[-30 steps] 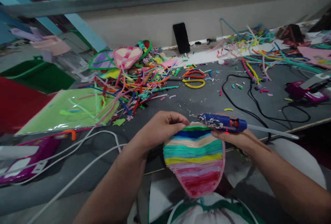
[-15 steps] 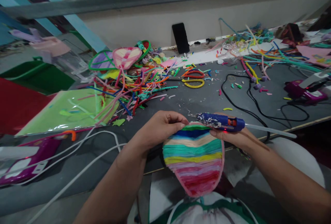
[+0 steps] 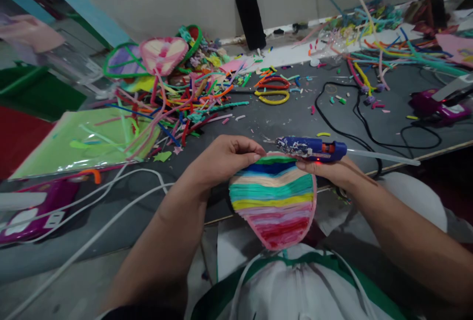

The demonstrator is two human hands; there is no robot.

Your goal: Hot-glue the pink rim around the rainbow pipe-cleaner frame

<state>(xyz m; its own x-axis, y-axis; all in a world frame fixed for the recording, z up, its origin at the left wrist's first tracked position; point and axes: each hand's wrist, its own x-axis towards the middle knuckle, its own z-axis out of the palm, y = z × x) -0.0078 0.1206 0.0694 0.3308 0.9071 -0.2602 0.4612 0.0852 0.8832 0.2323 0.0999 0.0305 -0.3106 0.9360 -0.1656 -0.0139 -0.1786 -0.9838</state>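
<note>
Just over the table's front edge I hold up a heart-shaped piece (image 3: 275,197) striped in bands of fuzzy pipe cleaner, with a pink trim along its right side and bottom. My left hand (image 3: 236,155) pinches the top left of its rim between thumb and fingers. In my right hand (image 3: 325,167) lies a blue glue gun (image 3: 310,147), its nozzle pointing left and a clear glue stick out of its back. The right thumb also presses on the heart's top right edge. A small red light glows on the gun.
Behind my hands lie scissors (image 3: 272,96) with red and yellow handles. A pile of pipe cleaners (image 3: 188,98) and a pink heart (image 3: 162,56) are at the left. A phone (image 3: 251,20) leans on the wall. Black cord (image 3: 364,135) loops at the right; white cables (image 3: 111,221) cross the left.
The view has tilted down a little, so everything sits higher, and far-left things have shifted left. Both hands keep their hold on the heart and the glue gun.
</note>
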